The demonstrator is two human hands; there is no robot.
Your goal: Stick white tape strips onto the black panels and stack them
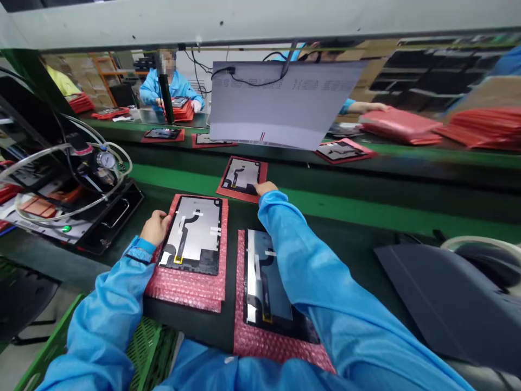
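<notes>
My left hand grips the left edge of a tablet screen panel, its fingers curled at the rim. This panel lies back side up on a stack of pink bubble-wrap sheets. My right hand reaches forward and pinches the near right corner of another tablet screen panel, which rests on a red bubble-wrap sheet by the green belt. Below my right forearm, a third screen panel lies on pink bubble wrap, partly hidden by the sleeve.
A black fixture with a pressure gauge and hoses stands left. A grey monitor back hangs ahead. Beyond the green belt, co-workers handle red packs. A dark grey panel is at right, a green crate below left.
</notes>
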